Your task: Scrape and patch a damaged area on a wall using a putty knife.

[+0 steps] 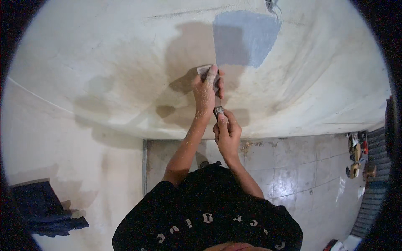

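My left hand (205, 90) is closed around a flat greyish plate (204, 70), thumb along its face, up close to the wall. Pale dust or crumbs speckle that wrist and forearm. Just below and to the right, my right hand (228, 134) grips the short dark handle of what looks like a putty knife (218, 110). Its upper end points toward my left palm, where the fingers partly hide it. Whether the two tools touch I cannot tell. Both hands are in front of an off-white wall (138, 50), below a blue-grey patch (257, 35) on it.
Something small and dark, perhaps a wire (270, 6), sticks out above the patch. Dark cloth (42, 207) hangs at the left wall. Grey tiles (293, 167) cover the floor; several small items (356, 152) stand at the far right beside a corrugated panel (372, 188).
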The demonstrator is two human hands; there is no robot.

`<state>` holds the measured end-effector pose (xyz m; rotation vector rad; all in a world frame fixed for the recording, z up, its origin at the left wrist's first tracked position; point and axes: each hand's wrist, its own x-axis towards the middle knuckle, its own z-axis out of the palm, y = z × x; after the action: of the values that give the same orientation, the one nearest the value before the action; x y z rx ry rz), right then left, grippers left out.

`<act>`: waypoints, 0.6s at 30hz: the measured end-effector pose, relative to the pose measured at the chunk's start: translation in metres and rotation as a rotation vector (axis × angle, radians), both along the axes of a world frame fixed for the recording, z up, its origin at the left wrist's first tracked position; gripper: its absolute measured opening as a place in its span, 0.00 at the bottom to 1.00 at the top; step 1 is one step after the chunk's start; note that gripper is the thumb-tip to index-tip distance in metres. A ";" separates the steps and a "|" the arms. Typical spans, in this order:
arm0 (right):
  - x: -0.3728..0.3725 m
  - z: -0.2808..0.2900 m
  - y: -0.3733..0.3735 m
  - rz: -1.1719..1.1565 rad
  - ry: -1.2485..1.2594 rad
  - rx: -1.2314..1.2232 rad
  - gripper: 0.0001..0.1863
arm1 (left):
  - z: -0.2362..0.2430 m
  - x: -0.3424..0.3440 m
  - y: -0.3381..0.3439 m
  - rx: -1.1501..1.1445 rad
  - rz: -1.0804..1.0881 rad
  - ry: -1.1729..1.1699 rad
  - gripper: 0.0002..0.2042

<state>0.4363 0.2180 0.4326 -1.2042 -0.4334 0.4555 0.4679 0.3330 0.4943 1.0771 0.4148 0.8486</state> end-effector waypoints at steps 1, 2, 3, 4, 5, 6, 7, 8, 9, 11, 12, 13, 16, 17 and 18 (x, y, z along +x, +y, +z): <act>0.000 -0.003 0.000 -0.002 -0.009 0.007 0.16 | -0.002 0.002 0.003 0.023 -0.001 -0.004 0.15; 0.002 0.003 0.002 -0.006 -0.004 0.003 0.16 | 0.004 0.003 0.004 0.019 -0.004 0.001 0.15; 0.005 0.016 0.003 -0.004 -0.033 -0.005 0.16 | 0.019 0.003 0.004 0.028 0.003 -0.023 0.15; 0.006 0.023 0.003 -0.002 -0.064 -0.014 0.16 | 0.027 0.002 0.003 0.036 0.010 -0.047 0.15; 0.005 0.025 0.004 0.004 -0.071 -0.008 0.16 | 0.027 0.002 0.004 0.041 0.015 -0.055 0.15; 0.003 0.026 0.003 0.011 -0.035 0.019 0.15 | 0.025 0.002 0.003 0.026 0.016 -0.044 0.15; 0.000 0.027 0.001 0.019 0.002 0.045 0.15 | 0.022 0.001 0.002 0.011 0.017 -0.034 0.15; 0.000 0.022 0.001 0.022 -0.006 0.053 0.15 | 0.016 0.001 0.003 0.018 0.020 -0.042 0.15; -0.001 0.013 0.001 0.013 0.008 0.023 0.15 | 0.011 0.002 0.003 0.017 0.010 -0.024 0.15; 0.004 0.015 0.006 -0.026 -0.033 -0.010 0.15 | 0.021 0.006 0.003 -0.025 0.017 -0.017 0.15; 0.008 0.029 0.008 -0.024 -0.025 -0.019 0.15 | 0.035 0.006 0.005 -0.034 0.020 -0.008 0.15; 0.011 0.047 0.010 0.002 -0.091 0.010 0.15 | 0.051 0.006 0.008 0.024 0.025 -0.059 0.15; 0.004 0.052 0.004 0.011 -0.142 0.013 0.15 | 0.051 0.004 0.004 0.030 0.013 -0.112 0.15; -0.001 0.041 0.001 -0.001 -0.119 0.012 0.15 | 0.036 0.001 0.004 0.019 0.012 -0.034 0.15; 0.000 0.033 0.003 -0.016 -0.104 0.017 0.16 | 0.033 0.004 0.005 0.015 0.009 0.034 0.15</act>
<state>0.4364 0.2212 0.4658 -1.2177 -0.5154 0.3764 0.4716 0.3383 0.5273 1.1052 0.4427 0.8430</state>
